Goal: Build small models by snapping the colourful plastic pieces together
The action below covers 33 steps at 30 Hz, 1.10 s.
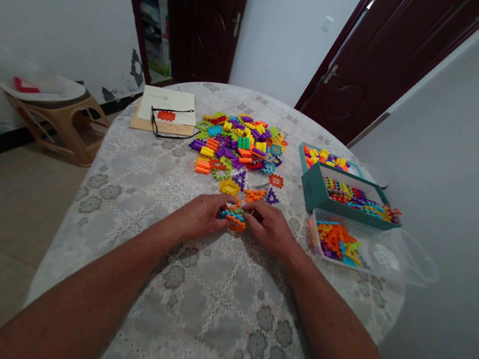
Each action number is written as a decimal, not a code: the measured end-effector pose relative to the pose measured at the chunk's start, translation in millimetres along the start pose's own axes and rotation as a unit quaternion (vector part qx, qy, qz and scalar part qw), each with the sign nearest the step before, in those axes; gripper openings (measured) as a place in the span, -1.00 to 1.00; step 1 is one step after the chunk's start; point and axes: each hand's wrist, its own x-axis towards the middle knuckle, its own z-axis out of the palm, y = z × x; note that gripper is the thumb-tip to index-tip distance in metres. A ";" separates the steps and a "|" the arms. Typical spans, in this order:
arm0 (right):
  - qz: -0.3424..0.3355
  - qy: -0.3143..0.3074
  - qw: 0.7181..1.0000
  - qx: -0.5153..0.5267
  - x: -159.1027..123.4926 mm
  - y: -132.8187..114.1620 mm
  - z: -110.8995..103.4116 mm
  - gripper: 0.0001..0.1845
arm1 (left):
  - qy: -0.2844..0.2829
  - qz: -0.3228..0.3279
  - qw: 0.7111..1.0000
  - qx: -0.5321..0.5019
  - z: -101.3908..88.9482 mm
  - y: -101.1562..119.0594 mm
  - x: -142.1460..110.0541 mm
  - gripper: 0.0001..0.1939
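Observation:
Between my two hands, just above the patterned tablecloth, is a small assembly of interlocking plastic building pieces (235, 222) in orange, blue and green. My left hand (202, 215) is closed on its left side, thumb at the front and fingers behind. On the other side my right hand (269, 226) pinches its right edge, thumb and fingertips together. The fingers partly cover the assembly. Right beyond it lie an orange piece (255, 195), a yellow piece (230, 187) and a purple piece (272, 195).
A large heap of colourful pieces (230, 148) spreads across the table's middle. Glasses (155, 124) rest on a book (143, 122) at the back left. To the right stand a teal box (311, 188) and a clear plastic tub (314, 240), both with pieces. A stool (62, 121) stands left.

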 end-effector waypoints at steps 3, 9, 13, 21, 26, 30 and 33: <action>-0.011 -0.014 1.000 0.020 0.0 -0.8 3.9 -0.82 | -0.016 0.013 1.000 0.007 1.2 -3.6 1.0 -0.69; -0.005 -0.017 0.999 0.036 -0.7 2.9 2.7 -0.81 | -0.017 0.011 1.000 0.016 -1.7 1.9 0.0 -0.73; 0.002 -0.009 1.000 0.028 -0.5 2.8 0.5 -0.80 | -0.007 0.007 1.000 0.013 -3.0 5.6 -1.1 -0.73; 0.023 0.060 0.998 0.001 2.4 9.9 -1.2 -0.80 | 0.000 -0.001 1.000 0.007 -2.9 6.1 -1.2 -0.57; 0.030 0.058 0.998 0.012 2.2 11.5 -4.7 -0.80 | 0.007 0.000 1.000 0.008 -1.6 3.9 -0.7 -0.46; 0.014 0.051 0.999 0.004 1.4 7.2 -2.3 -0.80 | 0.016 0.021 0.999 0.031 1.3 -0.5 0.4 -0.47; 0.002 0.057 0.998 -0.027 2.5 3.4 -4.9 -0.83 | 0.019 0.036 0.998 0.054 1.0 -0.9 1.1 -0.56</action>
